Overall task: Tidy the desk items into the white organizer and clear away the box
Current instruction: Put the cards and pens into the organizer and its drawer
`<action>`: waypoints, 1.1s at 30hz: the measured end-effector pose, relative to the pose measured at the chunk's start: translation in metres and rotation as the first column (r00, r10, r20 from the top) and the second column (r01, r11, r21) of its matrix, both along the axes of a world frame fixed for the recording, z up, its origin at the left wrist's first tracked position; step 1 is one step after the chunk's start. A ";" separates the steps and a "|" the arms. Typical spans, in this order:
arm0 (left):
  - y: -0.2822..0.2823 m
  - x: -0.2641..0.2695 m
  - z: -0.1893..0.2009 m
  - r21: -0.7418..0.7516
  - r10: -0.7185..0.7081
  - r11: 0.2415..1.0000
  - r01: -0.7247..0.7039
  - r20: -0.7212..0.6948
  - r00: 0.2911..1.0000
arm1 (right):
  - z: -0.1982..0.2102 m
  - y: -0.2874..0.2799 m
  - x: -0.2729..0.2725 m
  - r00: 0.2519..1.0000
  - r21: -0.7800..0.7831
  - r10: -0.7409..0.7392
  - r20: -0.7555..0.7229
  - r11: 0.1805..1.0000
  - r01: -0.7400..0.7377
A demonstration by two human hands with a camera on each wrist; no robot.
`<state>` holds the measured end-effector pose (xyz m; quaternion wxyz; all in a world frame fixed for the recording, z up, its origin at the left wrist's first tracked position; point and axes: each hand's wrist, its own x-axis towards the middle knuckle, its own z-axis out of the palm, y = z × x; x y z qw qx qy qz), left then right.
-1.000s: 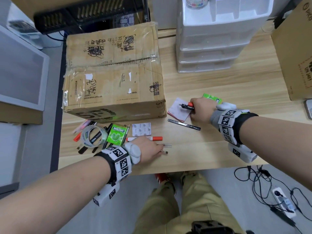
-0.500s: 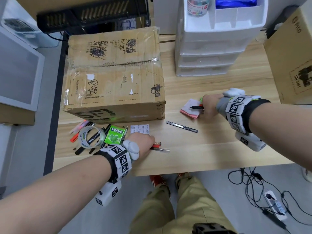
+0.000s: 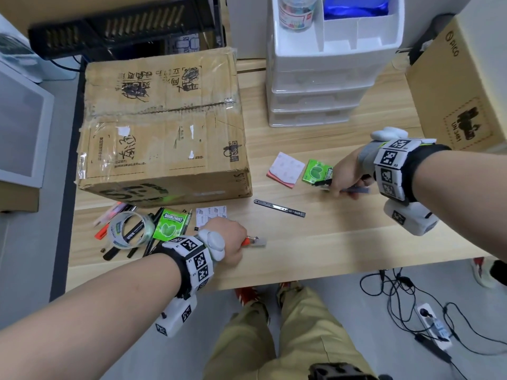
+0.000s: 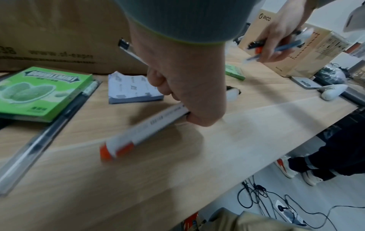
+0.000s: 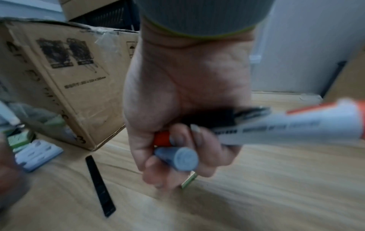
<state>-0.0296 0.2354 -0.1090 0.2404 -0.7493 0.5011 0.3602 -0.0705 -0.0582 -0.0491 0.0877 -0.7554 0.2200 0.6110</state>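
My left hand [image 3: 233, 242] [image 4: 189, 107] grips a white marker with an orange cap [image 4: 138, 132] and a thin pen just above the desk's front edge. My right hand [image 3: 343, 179] [image 5: 177, 153] is lifted, holding a bundle of markers [image 5: 286, 129] and pens. The white drawer organizer [image 3: 329, 64] stands at the back. The big taped cardboard box [image 3: 164, 133] sits at the left of the desk. Still on the wood lie a black utility knife [image 3: 279, 208], pink sticky notes [image 3: 285, 171], a green gum pack [image 3: 317, 172], a second gum pack [image 3: 170, 224], a white note pad [image 3: 212, 215] and a tape roll [image 3: 129, 229].
More pens and markers [image 3: 115, 215] lie under the tape roll at the left. A brown PICO carton [image 3: 466, 91] stands on the right. The desk's front edge [image 3: 301, 278] is close to my wrists. Cables and a power strip [image 3: 433, 325] lie on the floor.
My right hand has lifted its pens off the sticky notes and drawn back to the right, uncovering the green gum pack. My left hand has closed on the orange-capped marker and thin pen.
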 end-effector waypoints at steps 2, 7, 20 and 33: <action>-0.009 -0.005 0.006 -0.033 0.009 0.999 -0.009 -0.020 1.000 | -0.007 -0.005 -0.005 0.979 0.124 -0.183 0.085 0.977 0.172; -0.044 -0.020 0.027 -0.271 0.250 0.918 -0.290 -0.171 0.953 | -0.020 -0.004 -0.022 0.716 0.516 -0.687 0.124 0.661 0.545; -0.176 -0.015 0.105 0.073 0.495 0.238 -0.969 -0.867 0.057 | 0.014 -0.016 -0.031 0.033 0.822 -0.967 -0.253 -0.197 0.534; -0.220 0.030 0.131 -0.149 0.538 -0.219 -0.964 -0.843 0.008 | 0.046 -0.033 -0.017 0.193 0.900 -0.966 0.172 0.234 0.367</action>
